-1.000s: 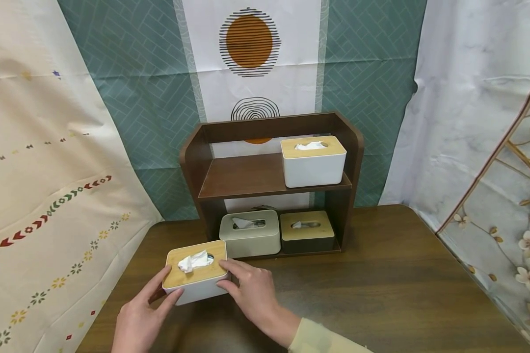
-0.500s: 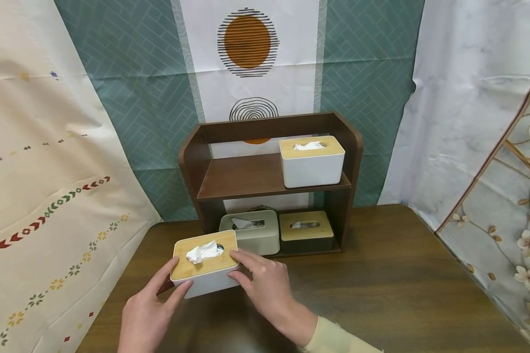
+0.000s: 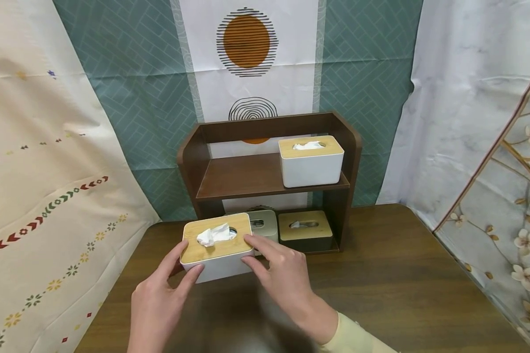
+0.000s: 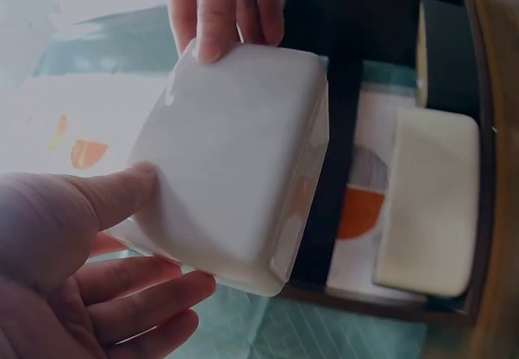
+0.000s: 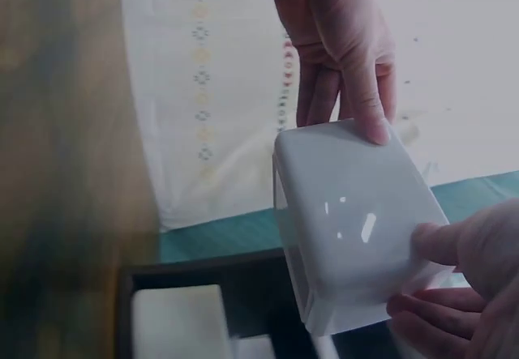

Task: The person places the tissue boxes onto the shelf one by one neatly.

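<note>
A white tissue box (image 3: 223,267) with a bamboo lid is held up in front of the shelf, slightly tilted. White tissue sticks out of its oval slot. My left hand (image 3: 161,289) grips its left end, thumb on the front wall and fingers around the side. At the other end, my right hand (image 3: 284,272) pinches the box between thumb and fingers. In the left wrist view, the smooth wall of the tissue box (image 4: 231,164) shows between both hands. It overlaps a grey-beige tissue box (image 3: 267,223) on the lower shelf in the head view, hiding part of it.
A dark brown two-tier shelf (image 3: 243,176) stands at the table's back. Its upper tier carries another white tissue box (image 3: 312,170) at the right. Below sits a black tissue box (image 3: 306,243) with a wooden lid. Patterned cloths hang behind and beside the wooden table (image 3: 402,274).
Both hands have raised the held tissue box and moved it right and toward the shelf. It now covers much of the grey-beige box. The boxes on the shelf stay in place.
</note>
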Available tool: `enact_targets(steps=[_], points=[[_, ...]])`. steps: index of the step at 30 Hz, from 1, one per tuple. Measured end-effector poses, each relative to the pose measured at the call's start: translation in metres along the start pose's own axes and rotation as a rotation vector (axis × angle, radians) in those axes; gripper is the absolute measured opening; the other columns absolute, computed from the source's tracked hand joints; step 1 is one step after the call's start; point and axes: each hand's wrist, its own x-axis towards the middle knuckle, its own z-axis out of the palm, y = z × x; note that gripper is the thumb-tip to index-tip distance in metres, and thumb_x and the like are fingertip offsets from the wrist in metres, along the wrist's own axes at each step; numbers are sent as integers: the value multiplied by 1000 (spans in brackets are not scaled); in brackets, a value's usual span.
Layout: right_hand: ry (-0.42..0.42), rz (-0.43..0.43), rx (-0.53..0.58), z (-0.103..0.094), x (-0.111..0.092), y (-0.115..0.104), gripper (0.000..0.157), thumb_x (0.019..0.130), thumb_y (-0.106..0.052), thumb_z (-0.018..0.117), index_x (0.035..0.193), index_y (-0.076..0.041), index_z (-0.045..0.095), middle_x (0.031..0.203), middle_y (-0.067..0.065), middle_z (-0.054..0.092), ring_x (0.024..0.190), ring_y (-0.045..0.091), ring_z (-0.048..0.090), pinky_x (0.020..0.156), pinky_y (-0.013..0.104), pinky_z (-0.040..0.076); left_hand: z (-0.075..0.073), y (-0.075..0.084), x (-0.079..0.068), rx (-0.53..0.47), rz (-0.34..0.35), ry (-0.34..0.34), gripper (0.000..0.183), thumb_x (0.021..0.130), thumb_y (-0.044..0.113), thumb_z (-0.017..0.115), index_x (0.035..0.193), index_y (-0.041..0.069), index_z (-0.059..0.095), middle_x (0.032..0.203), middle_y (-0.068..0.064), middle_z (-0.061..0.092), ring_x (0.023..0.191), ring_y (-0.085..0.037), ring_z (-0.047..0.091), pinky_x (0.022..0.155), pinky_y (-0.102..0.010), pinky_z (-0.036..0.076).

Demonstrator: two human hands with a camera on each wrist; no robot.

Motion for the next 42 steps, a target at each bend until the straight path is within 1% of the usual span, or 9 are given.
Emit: enact_targets(steps=[5,11,15,21,26,30,33,40,42], points=[[26,-1,-9,-16,10,-3,52,85,-22,98,134,-15,81,132,2,78,119,17,77,84,40,66,-3,14,10,-7,32,32,68,89,24,96,152,25,69,106,-12,84,64,-19,69,65,-44,50],[62,-6,-23,-30,25,-4,51,88,-23,97,135,-15,81,135,2,78,119,16,77,86,41,66,-3,29,23,-30,95,93,67,89,21,96,151,24,70,105,-10,84,55,-12,58,60,-42,46],[85,-8,-29,-37,35,-4,51,89,-21,96,136,-14,80,136,3,77,118,17,77,87,42,66,-2,37,34,-51,129,128,67,89,21,96,151,23,70,107,-9,84,54,-12,56,60,-41,47],[95,6,-39,-45,51,0,53,90,-21,94,140,-14,78,139,3,76,122,19,76,92,42,65,1,49,53,-82,157,141,64,93,23,93,152,21,69,109,-11,83,55,-14,51,59,-41,45],[118,1,-42,-48,64,5,51,92,-19,93,141,-13,77,140,4,75,116,21,79,87,39,65,6,56,69,-112,154,137,62,95,25,91,153,20,69,107,-13,82,54,-15,49,57,-39,43],[143,-13,-49,-47,76,10,48,95,-18,90,140,-11,76,140,6,75,101,22,81,80,39,65,13,59,83,-147,120,130,61,97,26,89,154,22,67,107,-13,81,56,-19,52,58,-38,44],[153,-5,-55,-43,84,14,45,98,-18,88,140,-11,75,136,6,77,98,22,80,79,39,65,21,60,93,-169,105,142,59,99,28,88,153,22,67,105,-14,79,60,-25,55,61,-41,45],[154,29,-89,-32,98,25,42,101,-22,84,141,-11,75,116,6,82,90,19,77,71,40,60,41,55,109,-224,100,182,56,102,29,84,154,20,66,109,-19,77,96,-37,70,77,-56,52],[155,28,-100,-28,101,28,41,102,-22,84,140,-11,75,109,5,81,85,18,74,67,39,58,46,52,113,-233,98,187,57,102,30,84,154,20,66,108,-19,76,98,-39,70,79,-57,52]])
